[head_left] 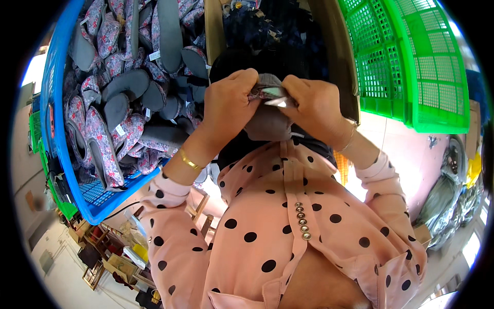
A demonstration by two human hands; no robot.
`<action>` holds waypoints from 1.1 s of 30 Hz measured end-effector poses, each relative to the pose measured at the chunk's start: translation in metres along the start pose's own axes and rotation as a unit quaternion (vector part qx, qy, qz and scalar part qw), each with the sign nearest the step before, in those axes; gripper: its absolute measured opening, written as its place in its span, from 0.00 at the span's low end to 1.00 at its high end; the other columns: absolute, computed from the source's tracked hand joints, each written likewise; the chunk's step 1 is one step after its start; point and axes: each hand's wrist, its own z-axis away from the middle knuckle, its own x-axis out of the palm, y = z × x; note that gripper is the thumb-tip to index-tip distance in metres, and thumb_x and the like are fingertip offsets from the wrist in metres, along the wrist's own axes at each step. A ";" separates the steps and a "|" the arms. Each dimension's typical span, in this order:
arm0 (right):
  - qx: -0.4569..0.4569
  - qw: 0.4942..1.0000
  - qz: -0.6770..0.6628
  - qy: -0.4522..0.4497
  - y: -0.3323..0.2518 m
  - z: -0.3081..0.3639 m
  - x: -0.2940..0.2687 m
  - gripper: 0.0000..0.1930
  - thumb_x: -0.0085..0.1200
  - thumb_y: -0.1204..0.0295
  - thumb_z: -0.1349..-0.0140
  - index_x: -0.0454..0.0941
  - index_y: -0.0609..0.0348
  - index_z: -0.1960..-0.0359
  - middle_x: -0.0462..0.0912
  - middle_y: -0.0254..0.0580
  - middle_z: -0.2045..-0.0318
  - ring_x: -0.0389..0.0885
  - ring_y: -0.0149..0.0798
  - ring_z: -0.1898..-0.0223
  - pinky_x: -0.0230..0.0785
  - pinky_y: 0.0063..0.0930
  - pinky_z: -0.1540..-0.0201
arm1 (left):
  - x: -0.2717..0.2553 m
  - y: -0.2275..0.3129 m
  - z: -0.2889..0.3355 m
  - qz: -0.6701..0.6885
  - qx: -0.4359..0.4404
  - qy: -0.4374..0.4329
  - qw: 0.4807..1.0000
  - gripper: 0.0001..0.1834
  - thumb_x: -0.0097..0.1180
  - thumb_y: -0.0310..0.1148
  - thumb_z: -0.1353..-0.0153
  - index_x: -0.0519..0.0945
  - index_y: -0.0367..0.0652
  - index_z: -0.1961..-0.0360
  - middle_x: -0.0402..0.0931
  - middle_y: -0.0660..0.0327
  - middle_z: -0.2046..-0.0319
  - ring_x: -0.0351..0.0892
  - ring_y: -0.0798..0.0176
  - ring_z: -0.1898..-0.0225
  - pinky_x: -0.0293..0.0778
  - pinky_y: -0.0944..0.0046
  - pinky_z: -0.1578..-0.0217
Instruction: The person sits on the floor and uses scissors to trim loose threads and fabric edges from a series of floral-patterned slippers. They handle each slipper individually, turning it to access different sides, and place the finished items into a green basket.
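Between both hands, in front of my chest, is a fabric slipper (267, 126) with a grey sole, bent or folded, a bit of floral cloth showing at its upper edge. My left hand (231, 100) is closed on its left side, thumb and fingers pressed together. From the other side my right hand (315, 105) grips the edge, fingers curled. A small shiny pale piece (277, 102) shows by the right fingers; I cannot make out whether it is a label or metal. More floral slippers (110, 123) with grey soles fill the blue crate at my left.
The blue crate (72, 144) stands close to my left forearm. Ahead is a cardboard box (342, 46) with dark contents. Stacked green plastic baskets (417, 72) rise at the right, with clear plastic bags (447, 201) on the floor below. Wooden stools and boxes lie at lower left.
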 end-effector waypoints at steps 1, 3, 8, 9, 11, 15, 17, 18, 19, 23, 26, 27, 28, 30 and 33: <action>-0.018 0.999 0.034 0.028 -0.001 0.001 0.003 0.11 0.63 0.69 0.53 0.72 0.53 0.71 0.77 0.38 0.80 0.77 0.44 0.80 0.67 0.33 0.77 | 0.003 -0.007 -0.002 -0.021 0.003 0.010 1.000 0.11 0.62 0.27 0.53 0.71 0.42 0.71 0.73 0.56 0.75 0.76 0.45 0.70 0.70 0.55 0.75; -0.038 0.999 0.022 0.018 0.001 0.010 0.007 0.14 0.65 0.70 0.57 0.72 0.53 0.71 0.76 0.35 0.81 0.77 0.42 0.80 0.68 0.31 0.78 | 0.008 -0.018 -0.004 -0.062 0.010 0.028 0.998 0.12 0.62 0.27 0.54 0.71 0.44 0.70 0.72 0.56 0.75 0.76 0.46 0.71 0.70 0.56 0.75; -0.041 0.995 0.089 -0.034 0.025 0.030 -0.013 0.12 0.63 0.72 0.55 0.70 0.52 0.72 0.74 0.32 0.82 0.78 0.36 0.78 0.69 0.28 0.77 | 0.014 -0.007 0.002 0.125 0.019 -0.030 0.992 0.14 0.60 0.19 0.52 0.72 0.41 0.64 0.71 0.54 0.69 0.74 0.47 0.67 0.72 0.58 0.67; -0.037 0.991 0.122 -0.029 0.031 0.033 -0.016 0.12 0.63 0.72 0.54 0.70 0.52 0.71 0.74 0.31 0.82 0.78 0.35 0.78 0.68 0.28 0.76 | 0.013 -0.006 0.002 0.116 0.031 -0.037 0.992 0.14 0.60 0.18 0.52 0.73 0.41 0.64 0.72 0.54 0.68 0.75 0.48 0.67 0.73 0.59 0.67; -0.045 0.985 0.162 0.025 0.040 0.031 -0.005 0.12 0.62 0.73 0.54 0.70 0.50 0.72 0.71 0.31 0.84 0.76 0.34 0.80 0.66 0.27 0.78 | 0.009 -0.009 0.001 0.092 0.055 -0.044 0.993 0.16 0.60 0.16 0.53 0.73 0.41 0.63 0.72 0.53 0.65 0.75 0.49 0.66 0.73 0.62 0.68; 0.014 0.979 0.182 0.086 0.049 0.032 0.020 0.14 0.62 0.72 0.52 0.73 0.51 0.64 0.73 0.32 0.83 0.76 0.37 0.81 0.66 0.29 0.78 | 0.024 -0.021 0.011 -0.089 0.059 0.004 0.994 0.13 0.58 0.18 0.50 0.75 0.43 0.63 0.72 0.55 0.63 0.75 0.51 0.63 0.74 0.59 0.66; 0.067 0.987 0.126 0.073 0.048 0.039 0.028 0.14 0.63 0.69 0.45 0.75 0.55 0.59 0.77 0.36 0.80 0.79 0.40 0.79 0.68 0.31 0.76 | 0.034 -0.028 0.016 -0.106 0.036 0.027 0.993 0.13 0.57 0.18 0.51 0.75 0.43 0.64 0.73 0.56 0.63 0.75 0.51 0.62 0.74 0.59 0.64; 0.099 0.991 0.077 0.052 0.050 0.041 0.026 0.14 0.62 0.67 0.43 0.74 0.56 0.58 0.78 0.38 0.79 0.79 0.41 0.78 0.69 0.32 0.75 | 0.037 -0.031 0.017 -0.115 0.024 0.038 0.992 0.13 0.57 0.18 0.51 0.75 0.44 0.64 0.73 0.56 0.62 0.75 0.52 0.61 0.74 0.59 0.63; 0.130 0.991 0.030 0.029 0.053 0.044 0.018 0.14 0.60 0.65 0.41 0.74 0.57 0.57 0.79 0.40 0.78 0.80 0.43 0.77 0.70 0.32 0.73 | 0.039 -0.034 0.015 -0.092 0.027 0.036 0.995 0.14 0.56 0.18 0.52 0.75 0.43 0.63 0.74 0.56 0.62 0.74 0.52 0.60 0.73 0.58 0.61; 0.216 0.975 -0.049 -0.010 0.068 0.048 0.002 0.18 0.55 0.57 0.34 0.72 0.60 0.57 0.80 0.47 0.77 0.82 0.48 0.74 0.72 0.34 0.71 | 0.033 -0.040 0.008 -0.023 0.035 0.033 0.999 0.17 0.58 0.18 0.50 0.76 0.42 0.57 0.75 0.56 0.57 0.75 0.53 0.57 0.72 0.61 0.57; 0.193 0.980 -0.053 0.001 0.072 0.043 -0.001 0.19 0.54 0.51 0.36 0.73 0.57 0.65 0.78 0.41 0.82 0.80 0.46 0.79 0.71 0.33 0.77 | 0.030 -0.035 0.003 0.025 0.035 0.064 0.997 0.19 0.61 0.20 0.49 0.77 0.42 0.54 0.76 0.56 0.54 0.74 0.54 0.55 0.71 0.62 0.56; 0.196 0.978 -0.065 -0.005 0.072 0.040 -0.004 0.19 0.54 0.51 0.36 0.74 0.57 0.66 0.78 0.41 0.83 0.80 0.46 0.80 0.70 0.33 0.77 | 0.031 -0.033 0.001 0.043 0.035 0.079 0.995 0.20 0.63 0.21 0.49 0.78 0.42 0.53 0.76 0.56 0.54 0.74 0.54 0.55 0.71 0.61 0.55; 0.200 0.977 -0.068 -0.021 0.070 0.037 -0.008 0.19 0.54 0.53 0.36 0.74 0.58 0.66 0.77 0.42 0.82 0.79 0.46 0.80 0.69 0.33 0.76 | 0.029 -0.030 -0.003 0.032 0.055 0.076 0.995 0.19 0.64 0.22 0.49 0.79 0.43 0.54 0.77 0.57 0.55 0.74 0.54 0.55 0.71 0.61 0.55; 0.207 0.974 -0.072 -0.051 0.063 0.033 -0.015 0.18 0.55 0.55 0.35 0.74 0.59 0.64 0.76 0.44 0.82 0.77 0.46 0.80 0.68 0.33 0.75 | 0.027 -0.022 -0.012 0.011 0.095 0.070 0.993 0.17 0.67 0.24 0.50 0.81 0.43 0.57 0.78 0.58 0.58 0.74 0.55 0.56 0.71 0.62 0.56; 0.138 0.989 -0.047 -0.011 0.062 0.030 -0.012 0.18 0.57 0.55 0.37 0.74 0.59 0.66 0.74 0.44 0.84 0.76 0.47 0.81 0.66 0.33 0.77 | 0.030 -0.019 -0.022 -0.016 0.133 0.060 0.989 0.14 0.69 0.27 0.53 0.83 0.46 0.63 0.79 0.63 0.64 0.74 0.56 0.58 0.72 0.60 0.58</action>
